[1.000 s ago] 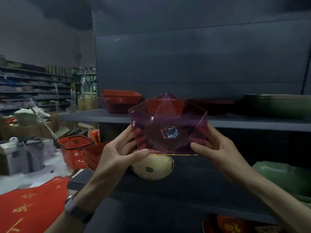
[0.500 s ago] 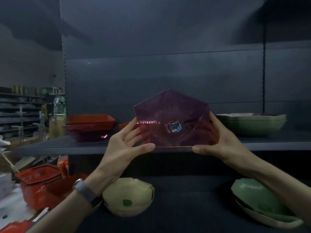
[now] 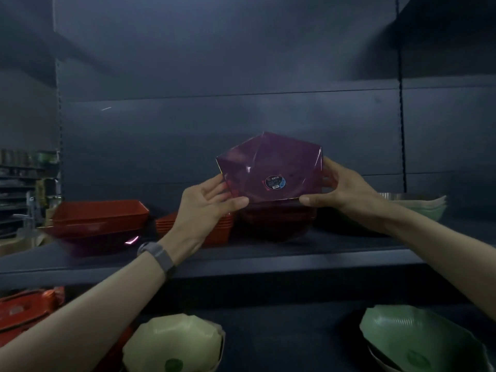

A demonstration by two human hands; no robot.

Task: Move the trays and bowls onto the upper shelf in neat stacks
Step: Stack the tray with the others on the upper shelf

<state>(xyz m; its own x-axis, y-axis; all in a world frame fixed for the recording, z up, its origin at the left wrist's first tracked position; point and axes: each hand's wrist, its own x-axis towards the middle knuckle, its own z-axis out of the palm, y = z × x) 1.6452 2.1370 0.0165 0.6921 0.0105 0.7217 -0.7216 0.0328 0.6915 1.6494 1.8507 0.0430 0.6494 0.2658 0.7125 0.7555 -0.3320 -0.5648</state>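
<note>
A translucent purple faceted bowl (image 3: 271, 167) with a round sticker on its base is tilted toward me above the upper shelf (image 3: 241, 260). My left hand (image 3: 208, 204) grips its left edge and my right hand (image 3: 339, 187) grips its right edge. Directly beneath the bowl sits a dark red stack of bowls (image 3: 276, 224). To its left stand an orange tray stack (image 3: 222, 229) and a red tray on a purple one (image 3: 99, 218). A pale green bowl stack (image 3: 421, 208) is at the right.
On the lower shelf lie a cream bowl (image 3: 174, 345) at the left and green bowls (image 3: 418, 342) at the right. Red baskets (image 3: 24, 310) show at the far left. The dark shelf back panel (image 3: 241, 103) rises behind everything.
Both hands have lifted the purple bowl up and forward over the upper shelf, from in front of the lower shelf to above the dark red stack. The view has moved closer.
</note>
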